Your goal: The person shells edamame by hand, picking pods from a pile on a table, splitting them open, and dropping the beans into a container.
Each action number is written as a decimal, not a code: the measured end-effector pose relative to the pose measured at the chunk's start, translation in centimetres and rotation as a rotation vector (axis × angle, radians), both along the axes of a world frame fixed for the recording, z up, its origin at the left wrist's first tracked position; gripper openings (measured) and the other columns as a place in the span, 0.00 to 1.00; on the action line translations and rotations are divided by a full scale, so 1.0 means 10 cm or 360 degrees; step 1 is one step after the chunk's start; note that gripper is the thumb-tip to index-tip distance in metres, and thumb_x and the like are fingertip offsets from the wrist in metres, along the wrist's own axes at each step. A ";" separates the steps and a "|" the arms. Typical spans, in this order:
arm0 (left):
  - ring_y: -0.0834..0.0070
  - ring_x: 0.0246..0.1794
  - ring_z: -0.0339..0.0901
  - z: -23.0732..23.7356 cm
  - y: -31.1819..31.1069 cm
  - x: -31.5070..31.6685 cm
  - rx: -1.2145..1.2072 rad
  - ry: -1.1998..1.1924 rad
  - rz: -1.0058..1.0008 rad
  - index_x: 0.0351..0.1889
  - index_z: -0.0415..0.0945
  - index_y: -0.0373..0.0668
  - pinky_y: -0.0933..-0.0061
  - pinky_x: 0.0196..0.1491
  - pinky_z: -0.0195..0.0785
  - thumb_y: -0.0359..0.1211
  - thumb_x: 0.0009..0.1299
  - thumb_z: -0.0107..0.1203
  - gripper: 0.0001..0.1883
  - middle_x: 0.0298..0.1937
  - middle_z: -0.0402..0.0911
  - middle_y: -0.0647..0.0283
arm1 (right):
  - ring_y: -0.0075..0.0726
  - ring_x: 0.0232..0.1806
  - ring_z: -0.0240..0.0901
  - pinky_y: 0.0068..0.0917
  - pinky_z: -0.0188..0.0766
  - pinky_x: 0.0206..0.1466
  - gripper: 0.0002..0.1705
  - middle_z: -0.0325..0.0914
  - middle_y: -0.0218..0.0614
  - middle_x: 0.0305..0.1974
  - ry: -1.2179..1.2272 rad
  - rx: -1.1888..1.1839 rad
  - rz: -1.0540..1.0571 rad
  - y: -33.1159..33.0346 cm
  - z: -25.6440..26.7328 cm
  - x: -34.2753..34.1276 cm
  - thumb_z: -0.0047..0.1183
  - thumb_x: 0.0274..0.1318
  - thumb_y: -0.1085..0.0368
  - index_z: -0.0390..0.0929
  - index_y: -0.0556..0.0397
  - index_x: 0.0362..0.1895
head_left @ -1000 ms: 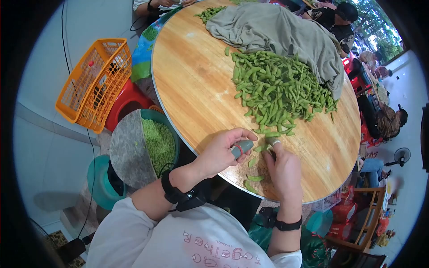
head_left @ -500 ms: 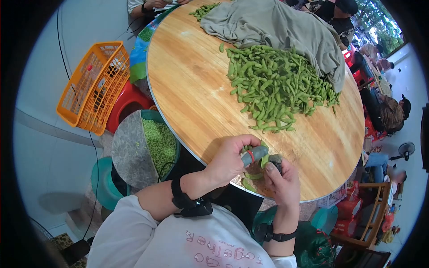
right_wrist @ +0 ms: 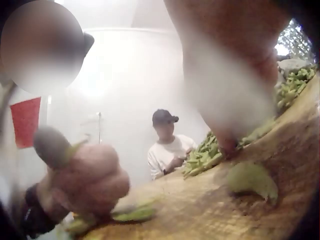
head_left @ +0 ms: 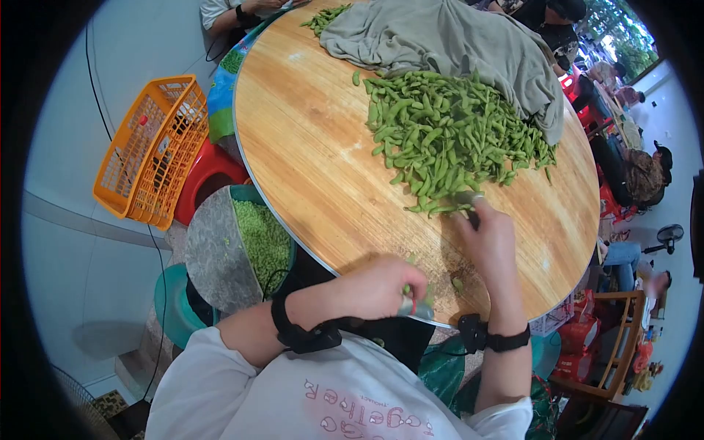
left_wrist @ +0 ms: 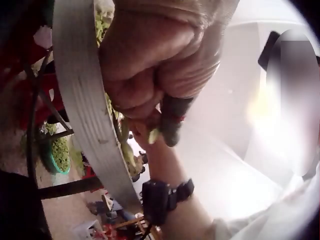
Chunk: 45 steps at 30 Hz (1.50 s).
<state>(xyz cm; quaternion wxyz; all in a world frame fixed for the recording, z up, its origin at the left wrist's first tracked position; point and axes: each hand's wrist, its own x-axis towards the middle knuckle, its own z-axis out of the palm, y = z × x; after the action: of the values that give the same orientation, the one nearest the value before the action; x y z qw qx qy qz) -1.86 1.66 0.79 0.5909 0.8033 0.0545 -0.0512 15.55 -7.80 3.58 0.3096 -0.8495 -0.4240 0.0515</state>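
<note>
My left hand (head_left: 370, 292) is low over the near edge of the round wooden table, its fingers curled. In the left wrist view it pinches a green soybean pod (left_wrist: 154, 136) against the thumb, which wears a grey cover (left_wrist: 172, 120) with a red band. My right hand (head_left: 493, 238) reaches to the near edge of the pile of soybean pods (head_left: 440, 139), its fingertips right at the pods. A grey cover (head_left: 469, 198) is on one of its digits. Close by, a loose pod (right_wrist: 252, 181) lies on the tabletop.
A grey-green cloth (head_left: 440, 37) covers the far part of the pile. Left of the table are a tub of shelled beans (head_left: 264, 242) partly under a grey board (head_left: 216, 249), an orange basket (head_left: 150, 154) and a red stool (head_left: 209, 176). Other people sit around the room.
Half a second ago both hands met around a pod near the table edge. Since then the right hand has moved forward to the pile, and the left has dropped back toward the edge.
</note>
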 end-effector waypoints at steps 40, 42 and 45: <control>0.86 0.26 0.68 -0.28 -0.09 0.16 -0.2029 -0.0327 0.0204 0.33 0.69 0.39 0.88 0.25 0.58 0.28 0.61 0.54 0.06 0.28 0.72 0.70 | 0.15 0.14 0.51 0.13 0.46 0.16 0.09 0.63 0.25 0.18 0.2491 0.0659 0.0089 -0.66 -0.09 -0.71 0.40 0.63 0.63 0.68 0.54 0.32; 0.87 0.29 0.69 -0.28 -0.05 0.12 -0.2296 -0.0123 -0.0010 0.34 0.69 0.39 0.88 0.29 0.60 0.27 0.60 0.54 0.07 0.29 0.71 0.71 | 0.15 0.14 0.51 0.13 0.46 0.16 0.07 0.64 0.26 0.19 0.2946 0.0752 0.0092 -0.68 -0.10 -0.77 0.42 0.61 0.65 0.69 0.55 0.33; 0.88 0.31 0.68 -0.15 -0.13 0.08 -0.1690 -0.0135 0.0289 0.34 0.70 0.39 0.88 0.33 0.61 0.24 0.59 0.55 0.07 0.30 0.71 0.71 | 0.15 0.14 0.52 0.12 0.45 0.16 0.06 0.65 0.26 0.18 0.2189 0.0667 -0.0055 -0.65 -0.18 -0.83 0.44 0.60 0.67 0.70 0.55 0.34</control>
<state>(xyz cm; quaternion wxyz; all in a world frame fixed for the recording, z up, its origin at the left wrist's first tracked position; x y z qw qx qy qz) -1.07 0.35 -0.68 0.9194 0.3874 0.0665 0.0119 7.25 -14.29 1.82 0.6639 -0.5541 -0.1204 0.4875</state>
